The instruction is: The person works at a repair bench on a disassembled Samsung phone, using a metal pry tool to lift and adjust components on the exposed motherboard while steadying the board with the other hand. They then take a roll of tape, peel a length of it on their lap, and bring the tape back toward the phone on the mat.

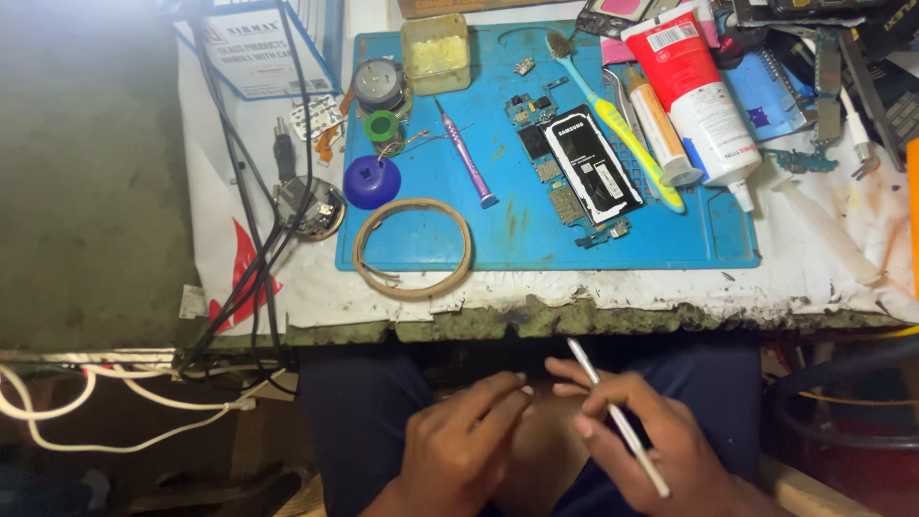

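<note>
Both my hands rest over my lap, below the table's front edge. My right hand holds thin metal tweezers, which slant up to the left. My left hand holds nothing, and its fingertips almost touch my right hand's. On the blue work mat above lies an opened phone with a black battery and a bare circuit board. A purple screwdriver lies left of it and a yellow-green toothbrush right of it.
A red-and-white glue tube, a small orange-topped tube, a ring of tape, a blue dome cap, a green spool and a small plastic box sit on the mat. Black and white cables hang at the left.
</note>
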